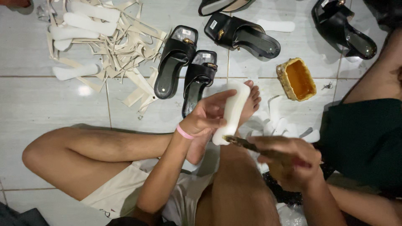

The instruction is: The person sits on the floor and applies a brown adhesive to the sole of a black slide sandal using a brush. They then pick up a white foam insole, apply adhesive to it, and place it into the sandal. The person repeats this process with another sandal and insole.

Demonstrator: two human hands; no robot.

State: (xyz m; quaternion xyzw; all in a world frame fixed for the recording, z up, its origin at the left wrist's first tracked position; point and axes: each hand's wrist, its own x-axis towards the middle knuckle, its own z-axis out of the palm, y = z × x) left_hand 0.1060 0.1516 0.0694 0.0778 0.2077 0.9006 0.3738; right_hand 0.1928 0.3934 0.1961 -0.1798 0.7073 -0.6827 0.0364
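Grey-white tiles make up the floor (50,100), where the person sits cross-legged with bare knees raised. At the upper left lies a heap of cream strips and white insole blanks (104,46). Black slide sandals with gold buckles are spread along the top: a pair (184,67) stands side by side near the middle, one more (243,35) lies to their right, and another (345,29) is at the far right. A small yellow tub of amber glue (296,79) sits on the tile just right of the person's foot.

The left hand (205,117), with a pink band on its wrist, has its fingers wrapped around a white insole (230,113), holding it upright above the legs. The right hand (287,161) has its fingers closed on a glue-crusted brush (243,143), whose tip touches the lower end of the insole.
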